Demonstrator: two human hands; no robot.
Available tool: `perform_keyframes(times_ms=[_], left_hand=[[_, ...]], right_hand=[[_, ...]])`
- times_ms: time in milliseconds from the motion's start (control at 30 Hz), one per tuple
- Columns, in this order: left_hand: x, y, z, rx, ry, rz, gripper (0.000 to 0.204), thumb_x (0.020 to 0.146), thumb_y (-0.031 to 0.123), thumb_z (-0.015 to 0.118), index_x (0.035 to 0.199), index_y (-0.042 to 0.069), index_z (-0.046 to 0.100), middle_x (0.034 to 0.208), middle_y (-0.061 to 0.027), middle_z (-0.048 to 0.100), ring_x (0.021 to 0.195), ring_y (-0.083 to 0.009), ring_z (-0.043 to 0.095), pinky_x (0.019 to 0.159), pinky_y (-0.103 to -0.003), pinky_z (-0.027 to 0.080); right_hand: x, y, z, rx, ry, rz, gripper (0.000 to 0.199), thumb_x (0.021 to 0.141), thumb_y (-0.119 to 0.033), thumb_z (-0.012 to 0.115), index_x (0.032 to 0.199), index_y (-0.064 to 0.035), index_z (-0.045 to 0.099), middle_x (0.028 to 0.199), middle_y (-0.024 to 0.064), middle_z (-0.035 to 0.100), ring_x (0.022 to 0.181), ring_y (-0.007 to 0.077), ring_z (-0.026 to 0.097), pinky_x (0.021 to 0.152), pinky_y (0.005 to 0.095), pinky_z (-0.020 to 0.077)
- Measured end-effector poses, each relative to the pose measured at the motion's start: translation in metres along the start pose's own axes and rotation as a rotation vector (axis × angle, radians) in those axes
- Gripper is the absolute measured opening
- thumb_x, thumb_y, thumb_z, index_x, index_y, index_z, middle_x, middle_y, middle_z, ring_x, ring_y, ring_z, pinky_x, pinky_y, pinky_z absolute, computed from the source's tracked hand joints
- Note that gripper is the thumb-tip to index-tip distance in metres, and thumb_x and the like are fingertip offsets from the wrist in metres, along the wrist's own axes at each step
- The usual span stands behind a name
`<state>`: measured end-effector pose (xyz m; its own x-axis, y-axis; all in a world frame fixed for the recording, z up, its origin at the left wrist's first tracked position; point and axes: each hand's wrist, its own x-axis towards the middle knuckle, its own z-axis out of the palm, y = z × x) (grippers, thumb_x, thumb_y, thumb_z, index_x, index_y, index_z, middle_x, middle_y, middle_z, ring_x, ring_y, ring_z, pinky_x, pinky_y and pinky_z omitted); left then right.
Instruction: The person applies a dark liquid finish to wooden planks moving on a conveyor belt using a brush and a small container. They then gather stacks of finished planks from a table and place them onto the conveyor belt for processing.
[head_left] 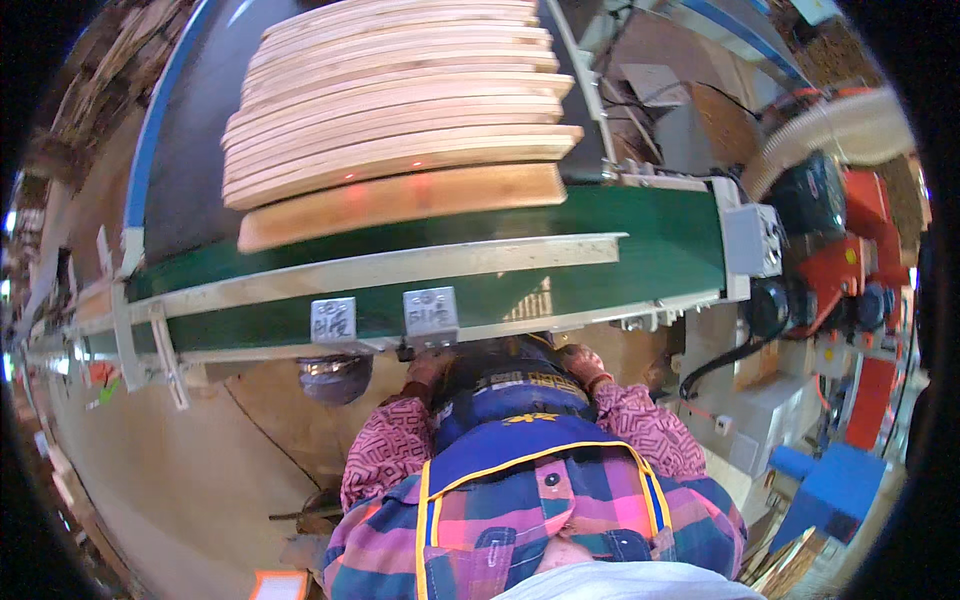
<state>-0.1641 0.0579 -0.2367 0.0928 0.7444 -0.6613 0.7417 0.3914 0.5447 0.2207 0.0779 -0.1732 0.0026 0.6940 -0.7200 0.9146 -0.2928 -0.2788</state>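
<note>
My left hand [428, 367] is at the near edge of a green conveyor belt [660, 235], just below a small silver metal box [431, 312]. Its fingers are mostly hidden by that edge and the box. Beside the front of my blue apron [540, 432] is my right hand [583, 362], close to the same edge; its fingers are too small and blurred to read. Beyond both hands, a single wooden board [405, 207] lies on the belt. Behind it a row of wooden boards [400, 120] stands packed together on a dark surface, with red light spots on the nearest ones.
A pale metal rail [400, 268] runs along the belt. A second silver box [333, 321] is fixed to its near edge, above a rounded grey object [336, 380]. Orange machinery [840, 270] with a thick hose [840, 130] stands at the right, near a blue box [835, 490].
</note>
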Motion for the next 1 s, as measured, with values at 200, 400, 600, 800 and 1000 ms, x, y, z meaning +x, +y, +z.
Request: perform_keyframes(times_ms=[200, 400, 600, 800, 1000], left_hand=[[0.015, -0.038, 0.019, 0.179, 0.125, 0.428, 0.03, 0.091, 0.026, 0.061, 0.119, 0.02, 0.07, 0.122, -0.0191, 0.066, 0.108, -0.0405, 0.065, 0.09, -0.046, 0.054], [0.018, -0.037, 0.024, 0.117, 0.015, 0.36, 0.029, 0.088, 0.014, 0.061, 0.114, 0.021, 0.07, 0.106, -0.017, 0.066, 0.095, -0.0409, 0.067, 0.079, -0.047, 0.056], [-0.001, -0.008, 0.018, 0.18, 0.121, 0.433, 0.029, 0.086, 0.014, 0.062, 0.113, 0.021, 0.071, 0.102, -0.0165, 0.066, 0.091, -0.0404, 0.067, 0.075, -0.046, 0.056], [0.01, -0.015, 0.031, 0.073, 0.033, 0.211, 0.028, 0.089, 0.029, 0.062, 0.113, 0.018, 0.071, 0.108, -0.0192, 0.068, 0.096, -0.0413, 0.067, 0.084, -0.046, 0.055], [0.018, -0.006, 0.043, 0.246, -0.005, 0.265, 0.039, 0.091, 0.041, 0.058, 0.113, 0.013, 0.071, 0.118, -0.0224, 0.068, 0.109, -0.0411, 0.064, 0.091, -0.045, 0.051]], right_hand=[[0.029, 0.029, 0.027, -0.006, 0.015, 0.052, 0.043, 0.094, -0.046, 0.052, 0.123, -0.0217, 0.072, 0.128, 0.0123, 0.067, 0.119, 0.0355, 0.063, 0.102, 0.0451, 0.049], [0.022, 0.028, 0.02, 0.077, 0.021, -0.056, 0.041, 0.091, -0.042, 0.053, 0.116, -0.0153, 0.072, 0.124, 0.0169, 0.068, 0.117, 0.0354, 0.063, 0.1, 0.0458, 0.0492], [0.03, 0.06, 0.045, 0.095, 0.047, -0.128, 0.047, 0.089, -0.047, 0.056, 0.116, -0.0127, 0.073, 0.124, 0.0168, 0.068, 0.118, 0.036, 0.063, 0.101, 0.0459, 0.0493], [0.016, 0.066, 0.037, 0.094, 0.021, -0.131, 0.046, 0.092, -0.048, 0.056, 0.114, -0.0114, 0.074, 0.121, 0.0165, 0.069, 0.117, 0.0362, 0.064, 0.101, 0.0459, 0.0497], [-0.002, 0.08, 0.028, 0.063, 0.027, -0.143, 0.043, 0.094, -0.043, 0.053, 0.115, -0.0109, 0.072, 0.127, 0.0186, 0.066, 0.121, 0.0358, 0.061, 0.101, 0.0457, 0.0489]])
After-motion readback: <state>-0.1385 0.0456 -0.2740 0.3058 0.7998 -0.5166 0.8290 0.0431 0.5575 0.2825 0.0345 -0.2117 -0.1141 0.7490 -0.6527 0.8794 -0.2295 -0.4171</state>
